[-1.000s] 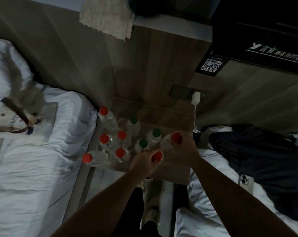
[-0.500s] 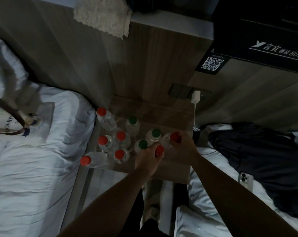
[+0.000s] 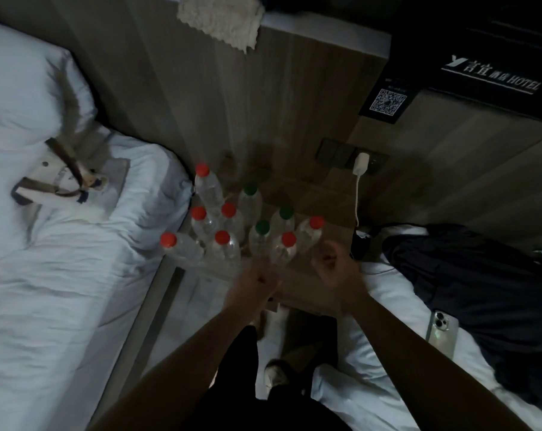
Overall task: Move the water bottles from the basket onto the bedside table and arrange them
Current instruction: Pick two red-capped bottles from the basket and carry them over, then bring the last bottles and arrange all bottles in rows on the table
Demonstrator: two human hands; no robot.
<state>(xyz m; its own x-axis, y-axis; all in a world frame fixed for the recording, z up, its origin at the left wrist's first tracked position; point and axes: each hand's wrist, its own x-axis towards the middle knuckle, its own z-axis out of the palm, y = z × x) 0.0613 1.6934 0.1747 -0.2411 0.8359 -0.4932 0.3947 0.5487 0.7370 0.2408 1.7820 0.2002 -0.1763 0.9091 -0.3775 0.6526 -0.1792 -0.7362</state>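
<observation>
Several clear water bottles stand clustered on the wooden bedside table [image 3: 321,199], some with red caps and three with green caps. The nearest ones are a red-capped bottle [image 3: 288,244] and another red-capped bottle [image 3: 314,229] to its right. A green-capped bottle [image 3: 261,231] stands just left of them. My left hand [image 3: 257,283] hovers at the table's near edge, just below the nearest bottle, fingers loosely curled and holding nothing. My right hand [image 3: 336,270] is to the right of it, also loosely curled and holding nothing, apart from the bottles.
A light bag with brown straps [image 3: 61,181] lies on the white bed at left. The right bed holds a dark garment [image 3: 468,275] and a phone [image 3: 442,332]. A white charger [image 3: 360,163] with its cable hangs from the wall socket behind the table.
Both hands let go of the two red-capped bottles they were holding and drew back toward me. Those bottles now stand free at the front right of the cluster.
</observation>
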